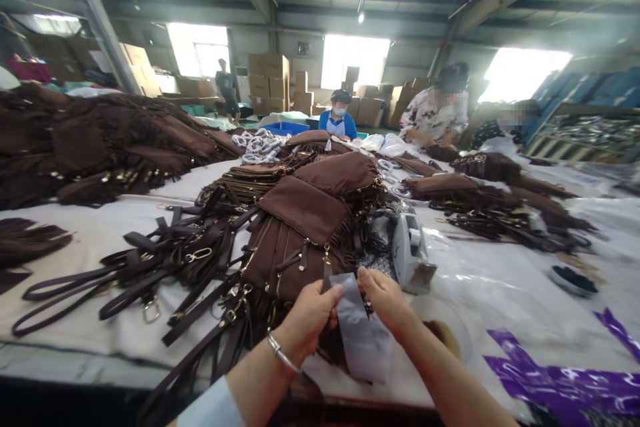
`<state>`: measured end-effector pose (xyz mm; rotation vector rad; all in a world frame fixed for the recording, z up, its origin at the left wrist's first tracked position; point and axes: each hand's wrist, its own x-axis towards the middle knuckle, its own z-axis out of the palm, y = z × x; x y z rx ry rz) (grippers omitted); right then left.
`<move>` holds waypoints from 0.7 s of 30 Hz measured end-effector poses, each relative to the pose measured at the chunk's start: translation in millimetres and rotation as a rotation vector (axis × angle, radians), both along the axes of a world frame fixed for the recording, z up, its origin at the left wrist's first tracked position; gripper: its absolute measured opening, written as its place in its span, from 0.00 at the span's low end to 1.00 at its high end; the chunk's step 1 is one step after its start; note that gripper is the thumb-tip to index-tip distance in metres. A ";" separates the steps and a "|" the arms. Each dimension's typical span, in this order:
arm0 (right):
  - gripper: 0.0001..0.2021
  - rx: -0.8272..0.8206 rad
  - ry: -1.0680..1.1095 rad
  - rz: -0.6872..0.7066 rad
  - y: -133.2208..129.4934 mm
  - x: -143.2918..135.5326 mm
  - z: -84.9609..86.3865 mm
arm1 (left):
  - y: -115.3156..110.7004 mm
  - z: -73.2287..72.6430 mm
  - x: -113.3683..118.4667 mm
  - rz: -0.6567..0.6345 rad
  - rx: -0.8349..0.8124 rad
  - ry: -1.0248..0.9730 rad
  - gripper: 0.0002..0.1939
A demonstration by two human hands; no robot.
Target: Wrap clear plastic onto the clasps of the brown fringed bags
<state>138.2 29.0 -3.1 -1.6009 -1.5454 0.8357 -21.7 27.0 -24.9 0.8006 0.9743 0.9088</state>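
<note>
My left hand (313, 317) and my right hand (385, 297) meet near the table's front edge. Between them hangs a translucent plastic sleeve (363, 340), its upper edges pinched by the fingers of both hands. A brown strap with a gold clasp (327, 255) runs down to the sleeve's top; whether my left fingers also grip it, I cannot tell. Just beyond lies a brown fringed bag (280, 260) with zips, and a flat brown pouch (307, 210) rests on top of it. Loose brown wrist straps (195, 260) with gold clips spread out to the left.
A white tape dispenser (413, 257) stands right of the bag. Purple plastic (565, 373) lies at the front right, near a small dish (574, 279). Brown bags (100, 140) are heaped at the far left. Several people work or stand beyond the table.
</note>
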 end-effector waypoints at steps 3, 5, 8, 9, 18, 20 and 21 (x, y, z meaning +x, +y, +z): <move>0.20 -0.094 0.125 0.114 4.7 -11.9 0.7 | -5.1 2.1 -3.8 -0.014 -0.014 -0.002 0.19; 0.18 -0.108 0.168 0.102 -1.6 -10.0 4.0 | -9.2 3.7 -11.2 -0.044 -0.057 0.004 0.20; 0.14 -0.134 0.191 0.054 -16.6 1.3 8.0 | -12.4 9.2 -28.7 -0.210 -0.089 0.040 0.20; 0.14 -0.150 0.192 0.048 -22.0 5.2 8.1 | -11.8 12.3 -34.8 -0.280 -0.079 0.040 0.19; 0.15 -0.283 0.204 0.034 -54.6 2.0 -2.5 | 8.0 36.8 -31.3 -0.164 0.165 0.041 0.17; 0.15 -0.286 0.233 0.031 -54.9 -0.6 -2.5 | 6.3 34.8 -25.7 -0.126 0.228 0.107 0.17; 0.15 -0.281 0.237 0.032 -54.4 -1.3 -2.3 | 5.2 33.7 -24.1 -0.106 0.252 0.139 0.18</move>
